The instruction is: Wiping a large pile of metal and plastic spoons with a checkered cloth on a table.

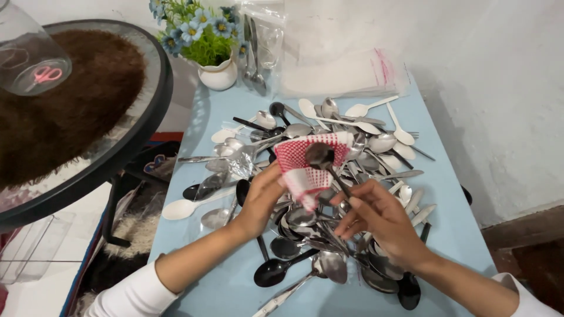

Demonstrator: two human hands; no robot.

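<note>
My left hand (258,199) grips a red-and-white checked cloth (305,161), held up over a big heap of spoons (305,229). Gripped by its handle in my right hand (376,217) is a dark metal spoon (322,157), its bowl pressed against the cloth. The heap on the light blue table (458,235) mixes steel, black plastic and white plastic spoons. A black plastic spoon (273,271) lies nearest the front edge.
A white pot of blue flowers (214,56) stands at the table's far left. Clear plastic bags (335,70) lie at the far end. A round glass table (88,117) with a brown rug under it is to the left; a white wall is on the right.
</note>
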